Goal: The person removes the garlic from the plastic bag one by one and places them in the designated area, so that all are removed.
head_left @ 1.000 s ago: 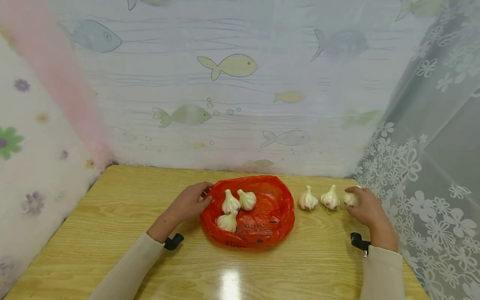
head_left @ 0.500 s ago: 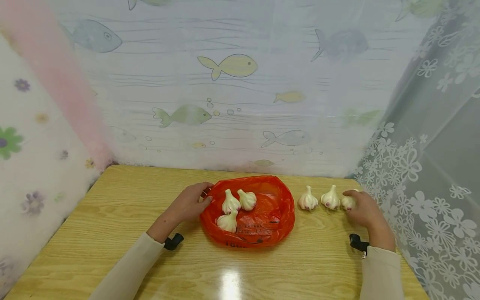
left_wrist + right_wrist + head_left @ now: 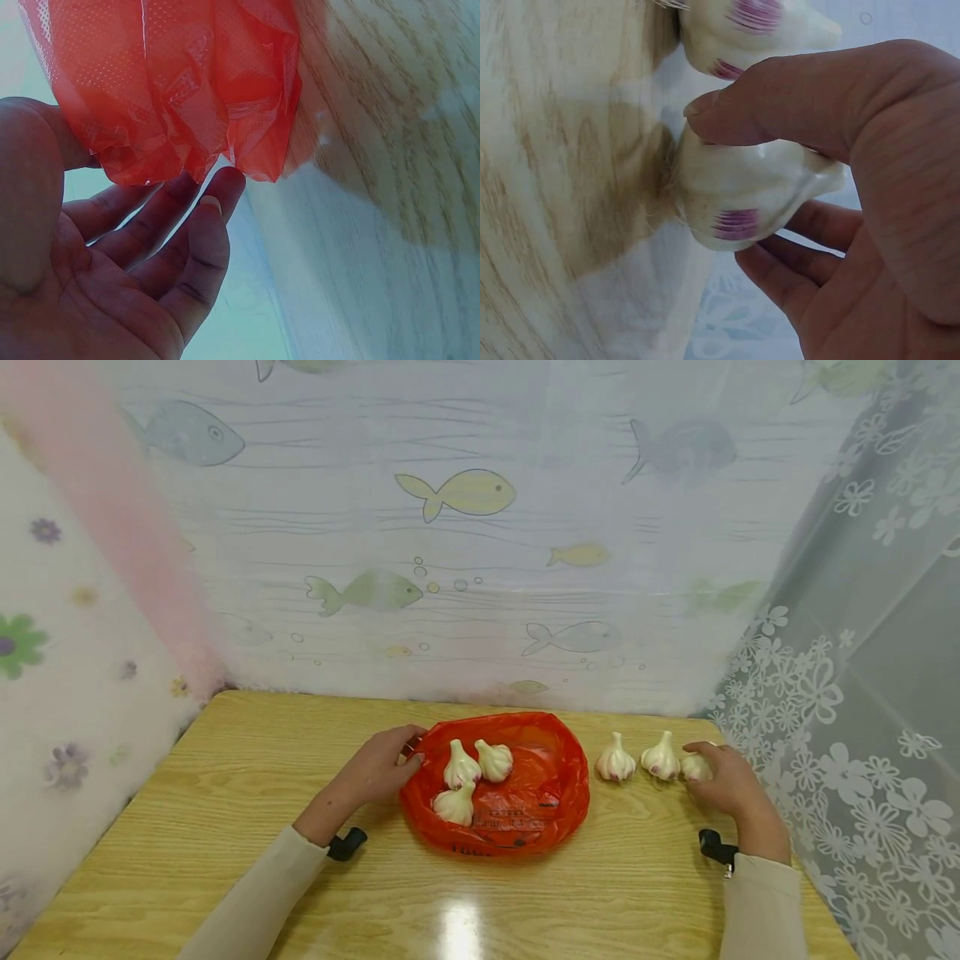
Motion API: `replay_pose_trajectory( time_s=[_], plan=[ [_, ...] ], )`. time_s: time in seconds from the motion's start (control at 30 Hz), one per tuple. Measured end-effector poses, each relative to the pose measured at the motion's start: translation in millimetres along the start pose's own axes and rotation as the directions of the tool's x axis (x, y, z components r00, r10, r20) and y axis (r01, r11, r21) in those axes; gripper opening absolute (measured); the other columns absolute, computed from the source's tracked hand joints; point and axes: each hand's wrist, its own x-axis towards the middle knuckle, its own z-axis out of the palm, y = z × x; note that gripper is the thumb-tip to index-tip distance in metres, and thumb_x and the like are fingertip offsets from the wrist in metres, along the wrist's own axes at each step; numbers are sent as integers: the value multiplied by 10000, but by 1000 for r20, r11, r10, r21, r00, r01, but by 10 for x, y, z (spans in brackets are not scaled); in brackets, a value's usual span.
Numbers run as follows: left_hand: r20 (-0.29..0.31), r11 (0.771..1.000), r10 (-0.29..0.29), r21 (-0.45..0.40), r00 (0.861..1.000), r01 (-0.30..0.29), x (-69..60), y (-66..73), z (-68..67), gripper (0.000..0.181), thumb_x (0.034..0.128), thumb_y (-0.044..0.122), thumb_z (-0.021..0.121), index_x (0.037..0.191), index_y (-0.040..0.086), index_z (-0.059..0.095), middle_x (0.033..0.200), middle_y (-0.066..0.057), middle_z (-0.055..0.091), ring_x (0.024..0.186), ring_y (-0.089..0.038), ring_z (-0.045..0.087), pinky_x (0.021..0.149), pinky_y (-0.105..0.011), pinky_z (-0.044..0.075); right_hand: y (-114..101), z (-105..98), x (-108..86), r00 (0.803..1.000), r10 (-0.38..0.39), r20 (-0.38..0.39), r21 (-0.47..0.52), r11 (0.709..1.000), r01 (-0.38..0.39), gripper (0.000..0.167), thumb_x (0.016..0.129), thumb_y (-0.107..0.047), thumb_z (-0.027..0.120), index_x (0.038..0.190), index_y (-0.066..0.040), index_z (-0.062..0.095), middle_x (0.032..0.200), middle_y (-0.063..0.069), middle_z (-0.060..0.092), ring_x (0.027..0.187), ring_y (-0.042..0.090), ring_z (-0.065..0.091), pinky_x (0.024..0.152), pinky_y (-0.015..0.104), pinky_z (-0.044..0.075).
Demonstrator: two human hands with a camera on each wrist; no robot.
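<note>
Red bag [image 3: 536, 764]: spread open on the wooden table [image 3: 390, 893]; three bagged bulbs [image 3: 495, 762] of garlic are gathered in its left half.
Left hand [image 3: 382, 766]: placed at the bag's left rim, which is held between thumb and fingers.
Right hand [image 3: 727, 778]: seen well right of the bag; the end bulb [image 3: 696, 767] is grasped by thumb and fingers.
Standing bulbs [image 3: 617, 758]: two, set upright between the bag and the end bulb.
</note>
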Motion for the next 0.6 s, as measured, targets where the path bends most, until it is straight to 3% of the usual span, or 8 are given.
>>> replay_pose_trajectory(
  time_s=[0.33,0.6],
  plan=[
    [-1,1000,15,9,1000,-15,-1,6,5,386,1043,145,645,1412,35,611,1247,-81,713,1093,-250,683,906,-404,629,-86,-70,-21,1000,-21,-4,17,1000,21,645,890,-132,796,1456,37,537,1357,469,443,1169,648,508,888,763,464],
    [-6,1000,28,4,1000,-28,4,-5,7,365,1045,147,640,1393,40,621,1219,-72,719,1083,-241,684,898,-398,623,-203,-146,-24,999,-45,-18,10,999,45,651,920,-113,780,1484,51,501,1421,492,385,1226,681,442,906,796,432]
  ],
)
